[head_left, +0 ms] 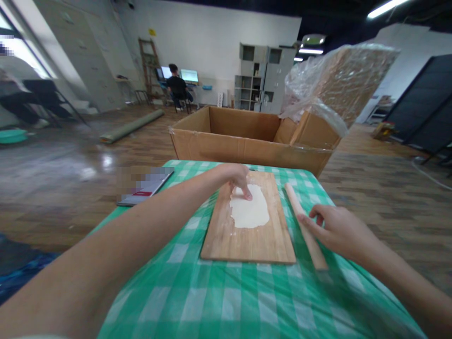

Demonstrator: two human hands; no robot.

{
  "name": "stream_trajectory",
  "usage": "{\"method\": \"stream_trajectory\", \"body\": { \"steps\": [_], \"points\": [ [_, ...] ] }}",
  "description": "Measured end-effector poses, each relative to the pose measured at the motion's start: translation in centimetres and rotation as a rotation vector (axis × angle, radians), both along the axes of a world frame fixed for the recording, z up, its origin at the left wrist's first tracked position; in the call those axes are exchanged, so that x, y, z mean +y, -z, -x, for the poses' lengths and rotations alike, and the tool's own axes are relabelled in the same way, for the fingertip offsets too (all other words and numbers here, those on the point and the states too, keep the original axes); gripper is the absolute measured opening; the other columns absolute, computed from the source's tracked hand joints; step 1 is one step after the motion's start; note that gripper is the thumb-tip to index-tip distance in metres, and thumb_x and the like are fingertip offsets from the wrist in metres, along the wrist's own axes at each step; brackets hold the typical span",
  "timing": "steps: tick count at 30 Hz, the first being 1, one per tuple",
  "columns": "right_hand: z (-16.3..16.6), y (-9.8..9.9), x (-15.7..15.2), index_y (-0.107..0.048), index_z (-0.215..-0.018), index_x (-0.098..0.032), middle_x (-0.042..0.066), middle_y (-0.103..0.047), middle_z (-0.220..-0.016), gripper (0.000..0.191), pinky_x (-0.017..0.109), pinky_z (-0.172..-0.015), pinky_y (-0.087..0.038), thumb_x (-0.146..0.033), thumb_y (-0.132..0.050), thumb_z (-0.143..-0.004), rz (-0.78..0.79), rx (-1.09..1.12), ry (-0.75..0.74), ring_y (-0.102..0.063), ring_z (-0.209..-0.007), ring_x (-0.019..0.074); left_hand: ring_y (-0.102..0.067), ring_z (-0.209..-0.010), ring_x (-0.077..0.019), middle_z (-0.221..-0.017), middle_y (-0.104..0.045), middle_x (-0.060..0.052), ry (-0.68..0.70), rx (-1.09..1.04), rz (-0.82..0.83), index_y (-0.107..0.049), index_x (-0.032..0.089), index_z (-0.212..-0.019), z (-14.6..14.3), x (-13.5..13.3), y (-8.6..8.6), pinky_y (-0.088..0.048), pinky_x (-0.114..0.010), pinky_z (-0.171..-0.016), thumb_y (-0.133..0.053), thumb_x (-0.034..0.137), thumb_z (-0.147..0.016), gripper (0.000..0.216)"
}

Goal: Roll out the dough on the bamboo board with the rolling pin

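A flat, uneven sheet of pale dough (pixel 250 212) lies on a wooden board (pixel 247 247). My left hand (pixel 239 178) reaches over the far left part of the sheet, one digit stretched down onto the dough. Its other fingers are mostly hidden, so whether they pinch the edge I cannot tell. To the right of the board, a wooden rolling pin (pixel 296 205) lies slantwise on the tablecloth. My right hand (pixel 330 225) is beside the pin, its thumb touching it and its fingers loosely bent, apart from the thumb.
A green-and-white checked cloth (pixel 233 301) covers the table. At its far left edge sits a flat dark-edged object (pixel 151 186), partly blurred. Beyond the table stands a large open cardboard box (pixel 226 143) with a plastic-wrapped piece (pixel 356 80). A seated person (pixel 175 84) faces monitors farther back.
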State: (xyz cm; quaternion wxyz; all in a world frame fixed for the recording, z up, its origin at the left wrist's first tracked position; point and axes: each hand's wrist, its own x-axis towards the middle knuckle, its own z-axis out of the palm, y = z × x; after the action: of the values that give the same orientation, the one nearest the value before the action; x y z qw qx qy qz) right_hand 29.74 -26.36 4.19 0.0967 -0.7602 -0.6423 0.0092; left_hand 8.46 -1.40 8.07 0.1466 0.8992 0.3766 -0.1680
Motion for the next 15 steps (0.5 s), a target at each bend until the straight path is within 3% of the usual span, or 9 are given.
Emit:
{"method": "stream_trajectory", "body": {
  "steps": [2, 5, 10, 12, 15],
  "points": [
    [1.1, -1.0, 2.6, -0.070, -0.085, -0.020, 0.010, -0.074, -0.082, 0.043, 0.033, -0.063, -0.040, -0.056, -0.053, -0.100, -0.099, 0.048, -0.097, -0.065, -0.072, 0.0228, -0.072, -0.088, -0.0308, -0.103, -0.079, -0.013, -0.013, -0.014, 0.009, -0.078, 0.014, -0.110, 0.1, 0.1, 0.2, -0.054, -0.034, -0.076, -0.090, 0.064, -0.050, 0.080],
    [3.1, -1.5, 6.8, -0.073, -0.096, -0.017, 0.009, -0.074, -0.086, 0.038, 0.032, -0.068, -0.048, -0.054, -0.063, -0.097, -0.128, 0.310, -0.195, -0.066, -0.076, 0.0220, -0.071, -0.084, -0.0294, -0.092, -0.078, -0.011, -0.023, -0.008, 0.004, -0.079, 0.015, -0.097, 0.1, -0.1, 0.3, -0.051, -0.033, -0.073, -0.089, 0.066, -0.047, 0.072],
    [5.3, -0.1, 11.0, -0.064, -0.130, -0.017, 0.011, -0.067, -0.129, 0.039, 0.044, -0.091, -0.059, -0.041, -0.068, -0.100, -0.138, 0.499, -0.261, -0.068, -0.108, 0.0257, -0.066, -0.081, -0.0248, -0.086, -0.075, -0.006, 0.003, -0.244, 0.018, -0.079, 0.016, -0.091, 1.6, -0.8, 0.7, -0.045, -0.032, -0.069, -0.081, 0.048, -0.065, 0.042],
    [5.4, 0.6, 11.7, -0.066, -0.128, -0.016, 0.010, -0.070, -0.122, 0.039, 0.041, -0.086, -0.060, -0.042, -0.070, -0.098, -0.121, 0.554, -0.313, -0.069, -0.101, 0.0229, -0.064, -0.079, -0.0213, -0.085, -0.073, -0.003, 0.007, -0.361, 0.021, -0.079, 0.017, -0.093, 2.6, -1.0, 1.0, -0.043, -0.030, -0.067, -0.073, 0.045, -0.075, 0.034],
    [4.9, 0.9, 12.4, -0.075, -0.099, -0.013, 0.003, -0.071, -0.084, 0.038, 0.029, -0.065, -0.052, -0.050, -0.072, -0.089, -0.097, 0.689, -0.407, -0.062, -0.072, 0.0167, -0.060, -0.072, -0.0175, -0.075, -0.069, -0.001, 0.043, -0.615, -0.017, -0.078, 0.016, -0.085, 3.7, -1.2, 0.7, -0.041, -0.028, -0.064, -0.070, 0.042, -0.081, 0.027]
  ]
}}
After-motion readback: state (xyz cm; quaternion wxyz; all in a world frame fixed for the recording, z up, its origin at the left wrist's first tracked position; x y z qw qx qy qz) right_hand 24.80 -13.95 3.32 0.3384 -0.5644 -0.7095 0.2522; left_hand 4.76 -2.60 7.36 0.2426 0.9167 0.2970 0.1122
